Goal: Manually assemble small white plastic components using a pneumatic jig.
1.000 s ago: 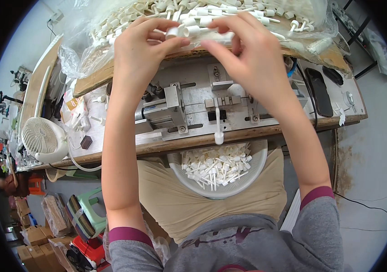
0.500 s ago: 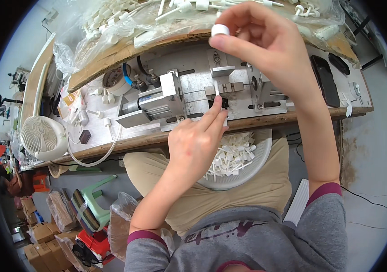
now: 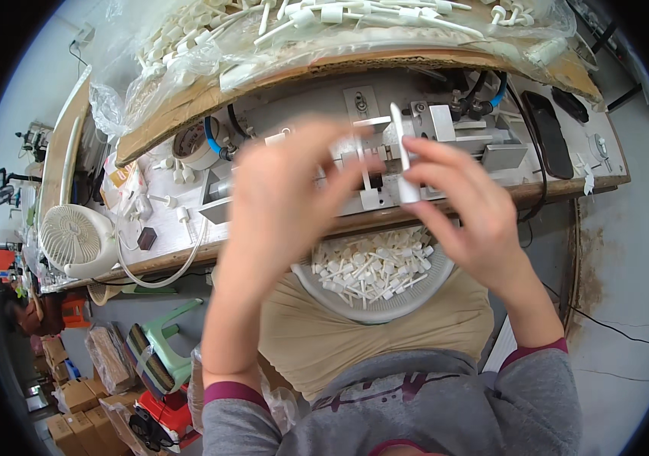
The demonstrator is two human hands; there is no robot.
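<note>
Bench (image 3: 611,169): near edge crosses in front of the person. Jig (image 3: 442,121) midway along that edge. Tub (image 3: 374,315) below the edge, holding white pieces (image 3: 374,266). Left hand (image 3: 286,190) over jig, blurred; can't tell whether it grips anything. Right hand (image 3: 476,205) pinches a capped stem (image 3: 399,137), thick end toward the bench's near edge. Second stem (image 3: 370,199) lies across the jig, just left of it. Step, I'd judge: changing pieces at the jig. Next move seems to call for freeing the slot, then lining up the held one.
</note>
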